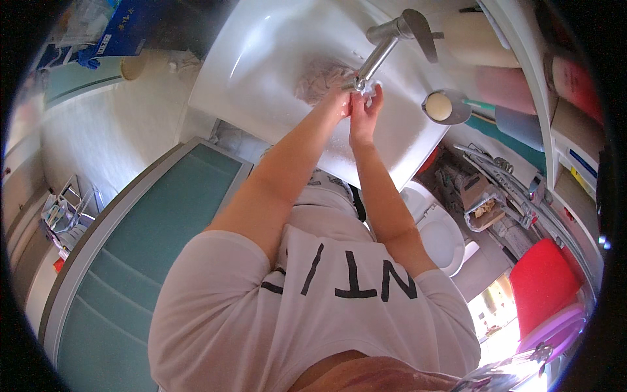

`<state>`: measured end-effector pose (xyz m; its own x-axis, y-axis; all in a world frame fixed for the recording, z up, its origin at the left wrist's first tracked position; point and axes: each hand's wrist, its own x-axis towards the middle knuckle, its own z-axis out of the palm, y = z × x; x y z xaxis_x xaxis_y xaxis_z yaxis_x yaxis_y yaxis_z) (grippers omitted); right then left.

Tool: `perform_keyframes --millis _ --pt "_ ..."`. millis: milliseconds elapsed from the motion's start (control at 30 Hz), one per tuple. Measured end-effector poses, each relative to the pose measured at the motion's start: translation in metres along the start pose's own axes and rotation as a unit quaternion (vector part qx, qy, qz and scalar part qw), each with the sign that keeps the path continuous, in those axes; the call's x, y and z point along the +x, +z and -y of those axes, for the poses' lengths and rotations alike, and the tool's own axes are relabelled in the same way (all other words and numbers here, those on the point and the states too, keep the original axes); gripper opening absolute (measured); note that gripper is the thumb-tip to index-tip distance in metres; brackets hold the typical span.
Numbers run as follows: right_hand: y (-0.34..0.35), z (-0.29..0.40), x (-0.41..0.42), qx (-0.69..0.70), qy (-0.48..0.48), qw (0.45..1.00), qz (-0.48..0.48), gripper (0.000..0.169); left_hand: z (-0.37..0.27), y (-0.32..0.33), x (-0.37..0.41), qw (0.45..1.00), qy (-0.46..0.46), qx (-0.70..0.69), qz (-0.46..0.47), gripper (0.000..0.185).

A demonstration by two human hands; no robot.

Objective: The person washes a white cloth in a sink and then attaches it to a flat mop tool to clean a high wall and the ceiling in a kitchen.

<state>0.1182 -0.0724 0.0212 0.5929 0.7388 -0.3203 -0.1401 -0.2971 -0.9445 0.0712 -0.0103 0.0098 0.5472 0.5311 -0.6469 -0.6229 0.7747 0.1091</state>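
Note:
Both my hands are together beneath the spout of a metal faucet [377, 59], over a white washbasin [254, 93]. Water comes from the spout and splashes on the fingers. My left hand [341, 102] is wet, with its fingers mostly hidden behind the spout. My right hand [365, 115] is beside it, palm turned up, thumb and fingers curved apart in the water. I see no object in it. Just beyond the left hand, a wrinkled pinkish-brown patch [321, 81] shows in the basin; whether it is cloth or rippling water I cannot tell.
Right of the basin, a grey holder carries a round pale bar of soap [438, 107]. A white toilet [443, 240] stands below it, near a red panel [543, 284] and a purple basin [558, 333]. A frosted-glass door [156, 225] is on the left.

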Motion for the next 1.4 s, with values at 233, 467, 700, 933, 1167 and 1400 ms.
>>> perform_keyframes --millis 233,467,700,933,1167,1400 --pt "0.026 0.010 0.010 -0.007 0.124 0.984 0.128 0.045 -0.011 0.003 -0.021 0.976 0.137 0.137 -0.099 0.019" --pt "0.050 -0.009 0.037 0.042 0.337 0.926 0.163 0.035 -0.039 -0.021 -0.022 0.851 0.163 0.449 -0.219 0.029" --pt "0.039 0.000 0.039 0.317 0.231 0.911 0.126 0.022 -0.070 -0.019 -0.059 0.975 0.134 0.162 -0.070 0.052" --pt "-0.012 0.013 0.017 -0.281 -0.151 0.941 0.115 0.023 -0.020 -0.013 -0.021 0.998 0.041 0.048 0.017 0.026" --pt "-0.002 0.004 0.028 -0.030 0.044 0.990 0.127 0.041 0.011 0.000 -0.008 0.997 0.077 -0.015 -0.011 0.013" --pt "0.049 -0.037 0.051 0.254 0.272 0.920 0.123 0.021 -0.015 -0.032 -0.004 0.865 0.297 0.373 -0.159 0.021"
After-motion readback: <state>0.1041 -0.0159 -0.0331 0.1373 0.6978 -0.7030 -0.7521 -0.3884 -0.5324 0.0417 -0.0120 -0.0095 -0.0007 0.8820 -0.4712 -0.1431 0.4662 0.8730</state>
